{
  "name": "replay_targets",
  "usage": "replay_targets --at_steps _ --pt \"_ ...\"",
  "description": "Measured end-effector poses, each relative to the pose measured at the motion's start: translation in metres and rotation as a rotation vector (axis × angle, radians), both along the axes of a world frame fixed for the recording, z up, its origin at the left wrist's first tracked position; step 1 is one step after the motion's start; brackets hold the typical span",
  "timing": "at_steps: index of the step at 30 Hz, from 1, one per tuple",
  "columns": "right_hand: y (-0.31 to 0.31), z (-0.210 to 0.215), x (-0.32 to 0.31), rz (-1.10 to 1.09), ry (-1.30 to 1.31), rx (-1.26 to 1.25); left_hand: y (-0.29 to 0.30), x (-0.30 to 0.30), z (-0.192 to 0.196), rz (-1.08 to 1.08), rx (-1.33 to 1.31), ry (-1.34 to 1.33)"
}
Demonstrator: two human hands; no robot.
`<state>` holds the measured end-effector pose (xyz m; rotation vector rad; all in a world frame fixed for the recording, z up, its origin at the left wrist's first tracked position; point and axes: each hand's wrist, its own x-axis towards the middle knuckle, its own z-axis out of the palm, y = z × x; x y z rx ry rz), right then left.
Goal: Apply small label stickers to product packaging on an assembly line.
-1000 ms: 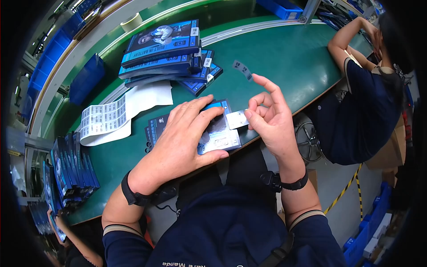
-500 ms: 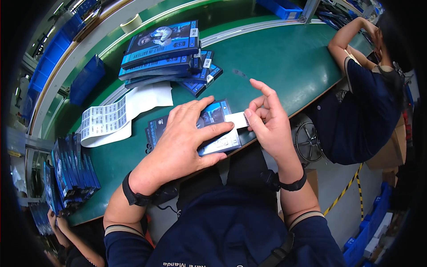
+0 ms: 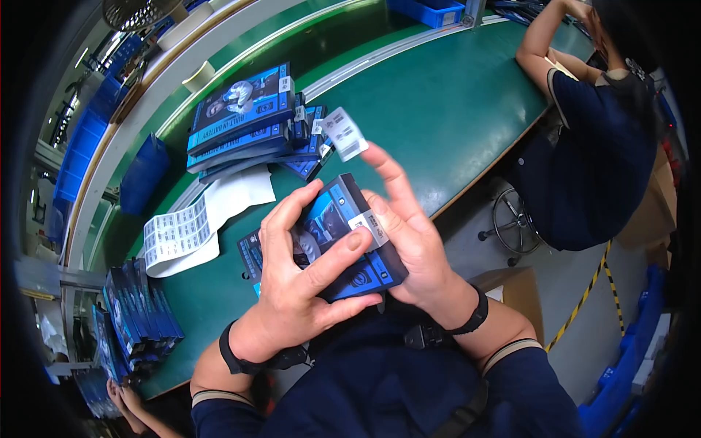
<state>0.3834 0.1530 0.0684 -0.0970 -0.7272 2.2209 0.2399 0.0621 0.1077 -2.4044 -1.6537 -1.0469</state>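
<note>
Running along the far left, a long blue bin [image 3: 91, 150]. Below it, by the left end of the green tabletop [image 3: 453, 109], a row of dark blue boxes [image 3: 142, 314] leaning together. Another person's hands [image 3: 125, 400] at the row's lower end; contact unclear.

Next rightward, a sheet of small printed labels [image 3: 177, 232] on white backing, curled over on the tabletop. Beyond it, a stack of blue boxes [image 3: 241, 109], unevenly piled, the lower ones jutting out to the right.

Left of centre, another box [image 3: 248, 252] lies on the tabletop, mostly covered by the left hand [image 3: 290, 285]. That hand grips the held box [image 3: 328, 219]: fingers spread over the left side, one fingertip on the top face beside a white label [image 3: 375, 235], thumb along the near edge.

Held box at centre, between both hands, tilted, picture face up. The label sits at its right edge.

Right hand [image 3: 418, 252] closes on the box's right side, thumb against the label. Index finger stretched out, a loose label [image 3: 346, 135] at its tip, clear of the box. Remaining fingers hidden.

Farther right, a cardboard box [image 3: 527, 292], a wheeled stool [image 3: 515, 219], and a person in navy [image 3: 599, 160], arms raised. Yellow-and-black tape [image 3: 580, 298] marks the floor.
</note>
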Motion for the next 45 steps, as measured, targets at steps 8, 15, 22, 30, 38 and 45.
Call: replay_targets --at_steps 8,15,22,30,38,45 --pt "0.001 -0.007 -0.011 0.189 -0.005 0.106 0.008 0.008 0.048 0.021 -0.18 0.047" --pt "0.028 -0.002 0.021 -0.143 -0.322 0.384 0.067 -0.061 0.095 0.339 0.121 0.42" --pt "0.051 -0.018 0.04 -0.264 -0.512 0.398 0.122 -0.126 0.083 0.218 -0.253 0.4" --pt "0.058 -0.032 0.027 -0.228 -0.65 0.39 0.098 -0.13 0.068 0.355 -0.117 0.447" --pt "0.056 -0.035 0.016 -0.249 -0.703 0.523 0.06 -0.097 0.046 0.346 0.128 0.437" --pt "0.055 -0.034 0.013 -0.249 -0.753 0.613 0.023 -0.054 0.008 0.204 -0.095 0.278"
